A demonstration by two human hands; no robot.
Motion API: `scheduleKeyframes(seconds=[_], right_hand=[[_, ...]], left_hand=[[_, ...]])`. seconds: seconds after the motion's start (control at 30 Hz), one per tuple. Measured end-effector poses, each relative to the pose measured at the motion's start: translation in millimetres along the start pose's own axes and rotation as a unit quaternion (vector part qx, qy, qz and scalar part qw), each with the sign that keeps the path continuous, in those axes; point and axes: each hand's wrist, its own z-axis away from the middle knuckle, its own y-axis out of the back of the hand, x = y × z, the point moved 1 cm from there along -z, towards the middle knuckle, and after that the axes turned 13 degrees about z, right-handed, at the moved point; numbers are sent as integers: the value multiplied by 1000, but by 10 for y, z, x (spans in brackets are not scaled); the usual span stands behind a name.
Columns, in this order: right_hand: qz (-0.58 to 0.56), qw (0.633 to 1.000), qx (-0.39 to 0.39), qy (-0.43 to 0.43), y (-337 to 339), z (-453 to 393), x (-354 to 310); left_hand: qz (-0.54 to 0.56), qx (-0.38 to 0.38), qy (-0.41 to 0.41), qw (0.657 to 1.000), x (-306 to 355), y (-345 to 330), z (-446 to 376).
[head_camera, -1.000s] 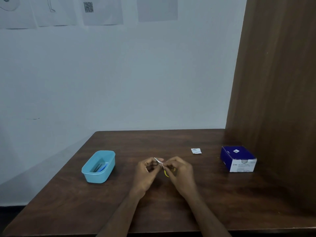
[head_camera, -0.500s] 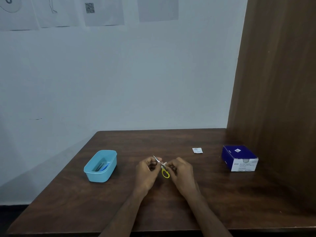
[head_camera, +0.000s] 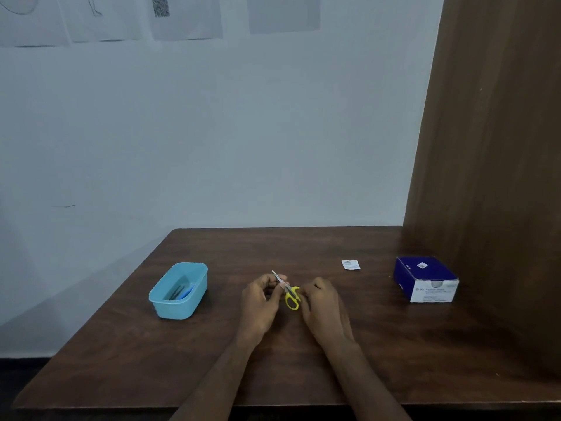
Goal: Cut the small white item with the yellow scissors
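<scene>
Left hand (head_camera: 261,302) pinches the small yellow-handled scissors (head_camera: 287,291) by the blades above the desk (head_camera: 303,366), right hand (head_camera: 320,302) curled at the handles, sachet (head_camera: 350,264) lying uncut beyond

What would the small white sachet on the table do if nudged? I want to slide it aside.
The small flat white sachet probably slides easily on the smooth brown wooden table; it looks light, thin and likely floppy, unable to roll.

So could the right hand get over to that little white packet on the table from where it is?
Probably yes. The right hand sits by the scissors, and only bare table lies between it and the white packet.
</scene>
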Motion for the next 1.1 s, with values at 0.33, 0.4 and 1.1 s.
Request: scheduleKeyframes(seconds=[0.33, 0.4, 1.1], right_hand=[[-178, 983, 32, 8, 219, 7, 7], [-167, 985, 30, 25, 169, 5, -3], [-39, 996, 76, 40, 127, 38, -36]], left_hand=[[9, 7, -3, 1000, 7, -23, 17], [20, -9, 5, 1000, -3, -25, 17], [-11, 35, -19, 999, -31, -2, -4]])
